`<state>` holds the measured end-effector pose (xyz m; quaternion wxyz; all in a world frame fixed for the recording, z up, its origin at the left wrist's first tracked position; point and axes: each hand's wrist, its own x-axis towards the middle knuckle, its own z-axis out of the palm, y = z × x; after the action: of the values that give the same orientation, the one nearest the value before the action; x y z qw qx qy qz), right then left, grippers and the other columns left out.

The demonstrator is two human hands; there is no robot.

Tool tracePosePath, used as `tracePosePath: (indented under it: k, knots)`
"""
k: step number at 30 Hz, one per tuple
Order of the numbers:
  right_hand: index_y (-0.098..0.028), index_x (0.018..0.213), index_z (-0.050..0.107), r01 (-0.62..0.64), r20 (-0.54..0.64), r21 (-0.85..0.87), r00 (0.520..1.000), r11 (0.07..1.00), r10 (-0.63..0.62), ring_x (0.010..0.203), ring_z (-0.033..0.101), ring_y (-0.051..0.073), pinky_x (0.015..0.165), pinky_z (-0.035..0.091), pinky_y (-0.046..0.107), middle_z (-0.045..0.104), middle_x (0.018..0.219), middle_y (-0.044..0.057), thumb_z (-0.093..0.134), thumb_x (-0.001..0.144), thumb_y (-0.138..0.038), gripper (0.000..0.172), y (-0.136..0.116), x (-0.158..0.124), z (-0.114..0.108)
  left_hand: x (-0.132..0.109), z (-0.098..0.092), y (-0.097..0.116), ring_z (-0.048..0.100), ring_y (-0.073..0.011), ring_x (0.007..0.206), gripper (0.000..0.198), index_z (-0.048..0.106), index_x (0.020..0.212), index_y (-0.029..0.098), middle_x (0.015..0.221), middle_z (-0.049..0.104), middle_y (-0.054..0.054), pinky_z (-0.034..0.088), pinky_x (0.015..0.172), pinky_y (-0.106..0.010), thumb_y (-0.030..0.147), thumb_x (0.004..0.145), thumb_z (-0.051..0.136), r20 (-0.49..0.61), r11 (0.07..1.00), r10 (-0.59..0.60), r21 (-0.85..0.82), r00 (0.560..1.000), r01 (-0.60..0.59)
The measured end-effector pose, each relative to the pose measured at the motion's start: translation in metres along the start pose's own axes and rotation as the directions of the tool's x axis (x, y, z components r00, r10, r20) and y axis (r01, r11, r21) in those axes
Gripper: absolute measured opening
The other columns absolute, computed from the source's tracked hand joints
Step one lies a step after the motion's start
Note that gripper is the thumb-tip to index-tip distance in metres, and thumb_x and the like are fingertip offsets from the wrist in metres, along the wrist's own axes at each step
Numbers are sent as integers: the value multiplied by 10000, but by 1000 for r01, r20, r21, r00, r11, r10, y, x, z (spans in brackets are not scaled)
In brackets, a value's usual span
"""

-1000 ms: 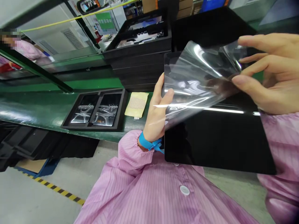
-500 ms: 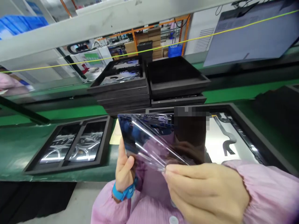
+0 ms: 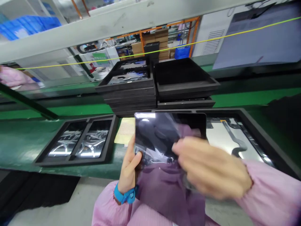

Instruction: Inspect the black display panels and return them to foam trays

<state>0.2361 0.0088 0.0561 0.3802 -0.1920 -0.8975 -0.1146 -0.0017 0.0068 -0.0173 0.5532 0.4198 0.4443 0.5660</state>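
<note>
My left hand (image 3: 130,164) grips the left edge of a glossy black screen panel (image 3: 164,131) held upright in front of my chest. A clear protective film (image 3: 152,153) lies crumpled over the panel's lower part. My right hand (image 3: 209,168) is blurred by motion in front of the panel, fingers curled at the film; whether it pinches the film is unclear. Both arms wear pink striped sleeves, and a blue strap circles the left wrist.
A green conveyor belt (image 3: 21,147) runs across. On it sit a two-pocket black tray (image 3: 77,142), a yellow perforated pad (image 3: 124,128), stacked black trays (image 3: 131,91) and a large tray (image 3: 256,131) with a white panel. Another person's pink sleeve (image 3: 11,78) shows far left.
The film, stretched up off the panel a second ago, has been pulled down and now lies bunched low. My right hand moved from upper right to the panel's front. The view has tilted upward.
</note>
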Motion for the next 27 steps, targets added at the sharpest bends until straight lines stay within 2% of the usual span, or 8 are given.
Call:
tracePosePath:
  k: [3,6,9,12,14,18,22,27]
  knots:
    - [-146,1111,590,-285,-109,-174,957,943,269,1215,520,302,1042,462,508,569,1244,188,555,884,-178,232,37,-10,-6,13,-7,15,415,-268,1381,639,470,1408,319,1453,508,-13,370,1143,-400,330,803,675,12,1000,-12,29,1000,11]
    - [-234,1100,584,-368,-115,-320,930,873,350,1143,577,308,970,500,477,592,1241,143,521,921,-326,211,77,-32,-6,40,-46,43,346,-276,1419,779,435,1432,232,1508,434,-52,314,1169,-376,245,715,739,-166,974,180,167,970,-152]
    - [-285,1067,585,-306,-45,-359,949,882,312,1025,637,296,845,538,441,663,1105,103,439,922,-505,301,115,-58,6,69,-105,83,194,-227,1481,826,362,1467,187,1596,254,-49,183,1208,-322,205,713,697,-339,818,508,478,792,-320]
    - [-272,1048,589,-251,143,-244,946,937,291,868,667,280,709,547,425,688,979,104,469,918,-458,257,139,-69,28,95,-150,114,156,-200,1490,891,259,1510,179,1609,217,-40,112,1215,-311,140,713,654,-167,521,734,761,659,-387]
    - [-231,1046,606,-238,244,-154,931,959,270,838,664,278,710,550,420,689,947,119,521,907,-339,195,140,-64,44,111,-162,117,219,-231,1474,875,196,1531,162,1600,245,-71,146,1208,-333,84,748,579,-43,347,706,891,707,-292]
    - [-198,1013,648,-163,395,25,908,986,140,943,644,223,810,543,370,682,1013,86,494,927,-269,190,104,-41,69,132,-164,77,509,-315,1283,814,167,1541,211,1411,497,-167,339,1100,-490,-44,790,350,-73,85,339,995,938,47]
    - [-164,1095,635,-47,539,348,827,936,-158,1111,552,207,959,459,405,644,1125,71,392,911,-138,306,47,-34,90,138,-170,22,491,-343,1271,683,400,1456,171,1294,546,-212,287,1076,-615,-63,826,277,-107,27,213,994,971,103]
    - [-113,1063,613,-14,505,380,841,925,-195,1007,487,245,972,379,478,583,1036,132,387,872,-162,300,26,-39,115,147,-179,-8,393,-339,1346,435,481,1365,177,1412,462,-158,260,1090,-654,157,931,478,-167,54,198,986,966,159]
